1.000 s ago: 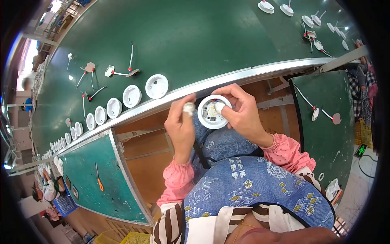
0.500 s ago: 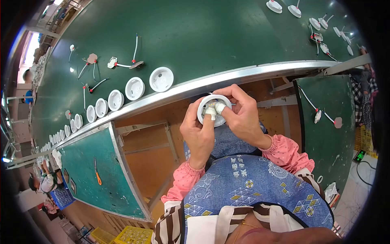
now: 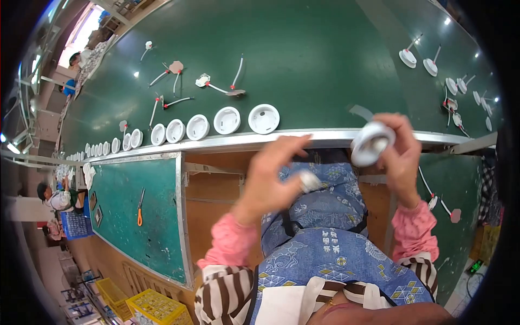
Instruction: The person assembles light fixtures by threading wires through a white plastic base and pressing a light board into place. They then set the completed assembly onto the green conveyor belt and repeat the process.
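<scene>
My right hand (image 3: 402, 160) grips a white round lamp housing (image 3: 364, 147) by its rim, above the metal table edge. A short pale cable, blurred by motion, trails behind it. My left hand (image 3: 271, 179) is off the housing, in front of the table edge. Its fingers are stretched and the thumb stands apart, with white tape round the thumb tip and nothing in the hand. Beyond it, the closest of the open white lamp cups (image 3: 264, 119) stands at the end of a row along the table edge.
Small boards with white cables and red connectors (image 3: 203, 80) lie on the green table (image 3: 314, 65). Finished-looking round lamps (image 3: 407, 58) with upright cables stand at the right. Orange-handled scissors (image 3: 140, 214) rest on the lower left panel. Yellow crates (image 3: 157, 306) and a person (image 3: 57, 197) are at left.
Both hands held the housing before, thumbs inside it. Now the left hand has let go and moved left, while the right hand has carried the housing to the right. The view has shifted.
</scene>
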A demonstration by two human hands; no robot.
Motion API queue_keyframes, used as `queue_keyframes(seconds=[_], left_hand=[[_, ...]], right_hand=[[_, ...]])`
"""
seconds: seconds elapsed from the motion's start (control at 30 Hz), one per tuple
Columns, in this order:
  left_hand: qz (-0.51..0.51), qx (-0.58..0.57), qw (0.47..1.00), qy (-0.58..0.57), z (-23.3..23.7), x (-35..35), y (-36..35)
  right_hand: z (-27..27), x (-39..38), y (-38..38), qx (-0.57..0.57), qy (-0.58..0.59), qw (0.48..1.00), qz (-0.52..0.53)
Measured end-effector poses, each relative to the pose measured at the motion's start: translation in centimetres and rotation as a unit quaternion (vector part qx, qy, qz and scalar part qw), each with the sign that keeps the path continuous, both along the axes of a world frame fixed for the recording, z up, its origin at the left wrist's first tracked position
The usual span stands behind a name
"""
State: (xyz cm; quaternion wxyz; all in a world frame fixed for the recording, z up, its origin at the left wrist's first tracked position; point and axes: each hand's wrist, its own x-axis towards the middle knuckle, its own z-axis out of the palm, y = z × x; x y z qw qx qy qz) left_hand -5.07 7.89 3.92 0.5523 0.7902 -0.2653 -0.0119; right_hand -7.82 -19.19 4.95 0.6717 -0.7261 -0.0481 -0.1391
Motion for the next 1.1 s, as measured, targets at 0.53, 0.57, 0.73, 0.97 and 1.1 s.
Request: queue_keyframes(seconds=[0.53, 0.57, 0.73, 0.97, 1.1], left_hand=[[0.199, 0.248, 0.948, 0.000, -4.3, 25.7, 6.2], [0.180, 0.153, 0.969, 0.067, -2.4, 24.0, 5.1], [0.067, -0.132, 0.954, 0.260, -0.2, 14.8, 0.4], [-0.004, -0.273, 0.883, 0.382, -1.2, 5.9, -2.5], [0.093, -0.065, 0.987, 0.112, -1.1, 2.6, -1.1]], right_hand=[[-7.9, 20.1, -14.8, -0.622, -0.110, 0.767, -0.114], [-7.1, 19.1, -13.9, -0.583, -0.127, 0.793, -0.120], [-0.2, 9.9, -1.3, -0.296, -0.143, 0.944, 0.022], [-2.1, 5.0, 2.9, -0.164, -0.166, 0.968, 0.096], [-1.9, 2.9, 1.9, 0.127, 0.090, 0.975, 0.160]])
